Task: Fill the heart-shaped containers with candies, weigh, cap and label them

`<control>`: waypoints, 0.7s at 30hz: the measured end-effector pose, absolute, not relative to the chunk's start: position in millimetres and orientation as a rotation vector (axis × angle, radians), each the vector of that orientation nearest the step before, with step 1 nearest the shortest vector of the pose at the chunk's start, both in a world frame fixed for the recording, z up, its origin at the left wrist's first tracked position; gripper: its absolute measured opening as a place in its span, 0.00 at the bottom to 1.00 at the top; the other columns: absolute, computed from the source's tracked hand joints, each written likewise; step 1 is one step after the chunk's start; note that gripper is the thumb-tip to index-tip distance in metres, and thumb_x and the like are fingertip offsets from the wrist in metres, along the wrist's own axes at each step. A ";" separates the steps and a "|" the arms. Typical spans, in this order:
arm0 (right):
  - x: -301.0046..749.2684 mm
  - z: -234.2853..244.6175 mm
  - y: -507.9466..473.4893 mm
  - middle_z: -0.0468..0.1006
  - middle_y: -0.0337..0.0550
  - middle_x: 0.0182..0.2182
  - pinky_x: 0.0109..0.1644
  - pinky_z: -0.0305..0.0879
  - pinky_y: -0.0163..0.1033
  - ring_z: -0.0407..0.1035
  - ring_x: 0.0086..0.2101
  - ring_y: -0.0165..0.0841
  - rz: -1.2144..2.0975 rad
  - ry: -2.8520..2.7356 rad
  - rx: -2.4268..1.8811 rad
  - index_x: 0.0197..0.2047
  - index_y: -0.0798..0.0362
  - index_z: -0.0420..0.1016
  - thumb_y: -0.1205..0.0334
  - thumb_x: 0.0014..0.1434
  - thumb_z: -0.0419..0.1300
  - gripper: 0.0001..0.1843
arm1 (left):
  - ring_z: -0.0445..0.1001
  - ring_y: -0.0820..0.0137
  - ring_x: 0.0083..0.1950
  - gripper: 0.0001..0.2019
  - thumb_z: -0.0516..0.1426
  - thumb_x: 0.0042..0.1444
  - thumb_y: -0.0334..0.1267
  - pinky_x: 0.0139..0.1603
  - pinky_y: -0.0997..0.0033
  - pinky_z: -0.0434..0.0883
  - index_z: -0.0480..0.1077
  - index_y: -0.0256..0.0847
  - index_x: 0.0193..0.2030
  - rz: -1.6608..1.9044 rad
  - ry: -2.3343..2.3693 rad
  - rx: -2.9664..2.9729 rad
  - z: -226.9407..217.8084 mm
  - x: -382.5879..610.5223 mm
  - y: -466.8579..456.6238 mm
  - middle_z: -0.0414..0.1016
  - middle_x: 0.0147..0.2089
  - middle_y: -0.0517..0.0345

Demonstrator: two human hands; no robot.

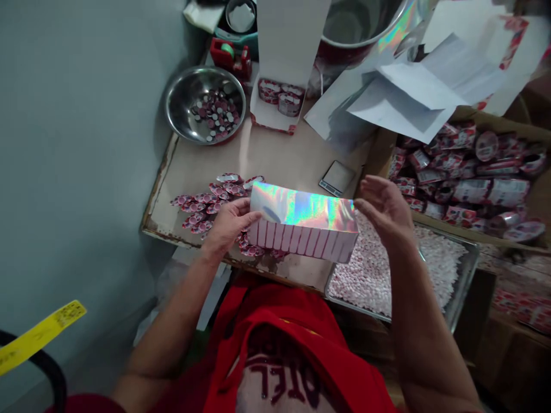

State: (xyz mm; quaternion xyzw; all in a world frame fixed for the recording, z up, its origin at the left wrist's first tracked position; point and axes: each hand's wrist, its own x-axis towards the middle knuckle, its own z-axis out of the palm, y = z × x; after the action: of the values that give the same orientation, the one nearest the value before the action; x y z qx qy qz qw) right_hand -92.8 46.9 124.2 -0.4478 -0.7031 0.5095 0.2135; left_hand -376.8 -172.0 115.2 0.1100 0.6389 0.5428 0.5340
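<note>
A long holographic box with pink and white stripes on its near side is held level in front of me. My left hand grips its left end, fingers curled round it. At the box's right end, my right hand has bent fingers against or just off the end. Under the box lie several small pink round packets on the worn table.
A metal bowl of small caps sits far left. An open white carton holds pink tubs. A tray of small pink-white pieces lies right, beside a cardboard box of pink packets. White flat cartons and a small scale lie behind.
</note>
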 end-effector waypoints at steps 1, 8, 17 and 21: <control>-107.6 140.8 54.9 0.78 0.49 0.60 0.64 0.70 0.58 0.72 0.61 0.48 1.372 -2.053 -1.166 0.61 0.39 0.76 0.43 0.56 0.73 0.31 | 0.84 0.60 0.45 0.24 0.76 0.42 0.44 0.49 0.62 0.80 0.82 0.38 0.47 1.277 1.510 0.313 121.8 -380.6 -162.9 0.86 0.43 0.50; -211.9 227.2 83.8 0.83 0.46 0.49 0.56 0.74 0.53 0.76 0.50 0.43 1.649 -2.382 -0.686 0.61 0.47 0.78 0.49 0.61 0.71 0.27 | 0.82 0.64 0.44 0.15 0.72 0.49 0.40 0.49 0.65 0.79 0.83 0.40 0.44 1.185 1.484 0.602 168.0 -391.9 -114.5 0.85 0.43 0.53; -213.1 184.0 75.5 0.75 0.35 0.28 0.35 0.64 0.38 0.67 0.29 0.30 1.992 -2.405 -0.624 0.53 0.51 0.81 0.57 0.61 0.68 0.17 | 0.77 0.69 0.35 0.13 0.73 0.47 0.42 0.41 0.69 0.75 0.81 0.40 0.36 1.245 1.487 0.554 161.7 -399.2 -129.4 0.82 0.34 0.57; -215.1 177.2 66.5 0.72 0.33 0.25 0.34 0.61 0.38 0.63 0.27 0.29 2.096 -2.257 -0.658 0.48 0.50 0.83 0.54 0.60 0.68 0.15 | 0.79 0.67 0.39 0.16 0.75 0.45 0.43 0.44 0.68 0.77 0.81 0.41 0.39 1.290 1.464 0.482 161.7 -398.0 -134.0 0.83 0.36 0.56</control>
State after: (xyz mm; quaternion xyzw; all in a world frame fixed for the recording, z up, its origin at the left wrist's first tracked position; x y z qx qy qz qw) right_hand -215.1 66.5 177.2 -0.2089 -0.7165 0.6655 -0.0040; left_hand -398.0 -134.0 161.7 0.2023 0.6149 0.5416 0.5363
